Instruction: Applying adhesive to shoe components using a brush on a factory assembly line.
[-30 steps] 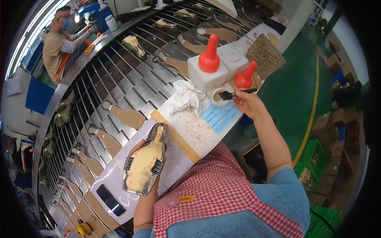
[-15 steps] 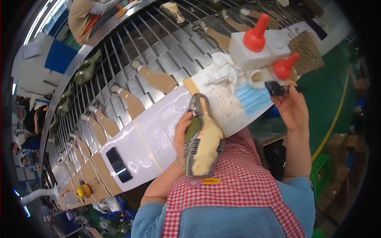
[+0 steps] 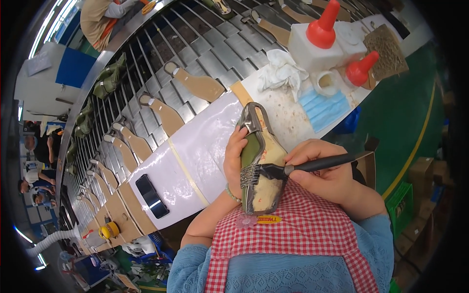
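My left hand [image 3: 233, 163] is wrapped round the side of a shoe upper on a last [image 3: 268, 189], held with its pale cream underside facing up. The upper is olive green, with a shiny dark heel part and a grey studded band. In my right hand [image 3: 330, 180] is a brush [image 3: 322, 162] with a black handle, gripped between thumb and fingers. Its dark bristles touch the underside near the studded band. An open white jar [image 3: 326, 84] stands on the table beyond my right hand.
Two red-nozzled bottles [image 3: 322, 29] stand beside a white cloth [image 3: 281, 73] and a blue face mask [image 3: 325, 108]. A phone [image 3: 151, 196] lies on the white table sheet [image 3: 193, 146]. Brown insoles [image 3: 198, 85] lie along a slatted metal conveyor [image 3: 215, 58]. Another person [image 3: 100, 22] is beyond it.
My right hand has brought the brush from beside the jar leftward and down onto the shoe's underside. My left hand still holds the shoe, shifted slightly right in view.
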Demonstrator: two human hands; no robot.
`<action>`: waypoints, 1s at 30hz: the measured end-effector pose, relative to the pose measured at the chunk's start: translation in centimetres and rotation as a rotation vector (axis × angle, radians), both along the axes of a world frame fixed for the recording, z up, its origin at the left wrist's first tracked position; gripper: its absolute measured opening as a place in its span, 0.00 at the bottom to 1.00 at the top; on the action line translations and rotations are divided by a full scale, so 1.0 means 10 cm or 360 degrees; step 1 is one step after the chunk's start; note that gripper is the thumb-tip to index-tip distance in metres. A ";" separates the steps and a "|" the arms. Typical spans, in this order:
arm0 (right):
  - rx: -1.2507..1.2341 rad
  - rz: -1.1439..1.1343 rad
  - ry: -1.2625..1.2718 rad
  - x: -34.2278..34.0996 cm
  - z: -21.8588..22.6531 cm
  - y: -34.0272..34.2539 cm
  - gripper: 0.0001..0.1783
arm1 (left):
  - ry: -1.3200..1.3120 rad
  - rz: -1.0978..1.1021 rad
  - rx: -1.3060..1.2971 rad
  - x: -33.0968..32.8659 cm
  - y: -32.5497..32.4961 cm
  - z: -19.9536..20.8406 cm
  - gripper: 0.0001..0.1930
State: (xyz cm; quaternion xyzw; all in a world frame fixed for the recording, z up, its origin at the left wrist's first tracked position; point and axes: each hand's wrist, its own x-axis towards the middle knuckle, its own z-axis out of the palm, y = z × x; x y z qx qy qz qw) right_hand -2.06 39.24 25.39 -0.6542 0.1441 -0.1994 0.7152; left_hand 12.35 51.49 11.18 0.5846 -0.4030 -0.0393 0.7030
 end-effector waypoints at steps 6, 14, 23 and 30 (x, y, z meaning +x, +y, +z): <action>-0.0544 0.0166 -0.0115 0.01 0.13 0.01 0.10 | 0.0009 -0.0011 0.0047 0.02 0.04 0.04 0.25; -0.0686 -0.0064 -0.0109 0.04 0.14 0.00 0.10 | -0.0064 -0.0004 0.0032 0.03 0.03 0.04 0.26; 0.0175 0.0055 -0.0349 0.07 0.25 0.01 0.10 | 0.0464 -0.0483 -0.0169 0.42 0.17 0.20 0.29; 0.0974 -0.0124 -0.0376 0.08 0.25 -0.15 0.11 | 0.1258 -0.1086 0.0050 0.85 0.20 0.69 0.62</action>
